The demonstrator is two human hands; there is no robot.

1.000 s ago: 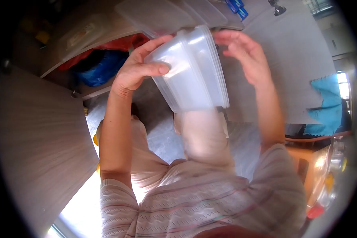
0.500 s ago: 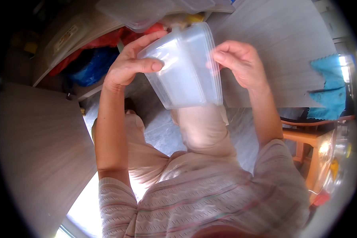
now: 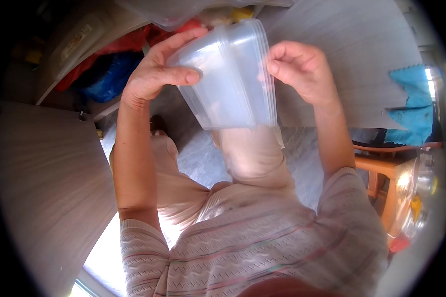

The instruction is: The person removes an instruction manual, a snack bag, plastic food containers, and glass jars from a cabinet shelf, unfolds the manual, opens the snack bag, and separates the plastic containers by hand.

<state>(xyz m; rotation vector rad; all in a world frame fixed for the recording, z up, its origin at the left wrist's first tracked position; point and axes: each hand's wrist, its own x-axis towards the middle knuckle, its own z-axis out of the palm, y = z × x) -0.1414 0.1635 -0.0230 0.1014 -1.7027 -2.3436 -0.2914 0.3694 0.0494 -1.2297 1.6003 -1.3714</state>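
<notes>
Clear plastic containers, nested one in another and tilted, are held up in front of my body. My left hand grips their left end, thumb on the near side and fingers over the far edge. At the right, my right hand pinches the stacked rims with thumb and forefinger. Its fingertips show partly through the plastic. How many containers are nested is hard to tell.
An open cabinet holds a blue bag and red bags. Cabinet doors flank me. Clear lids lie on top. A teal cloth hangs at right above an orange stool.
The containers have risen slightly in view, and their angle has shifted a little. Both hands keep their hold, and the whole view has moved slightly.
</notes>
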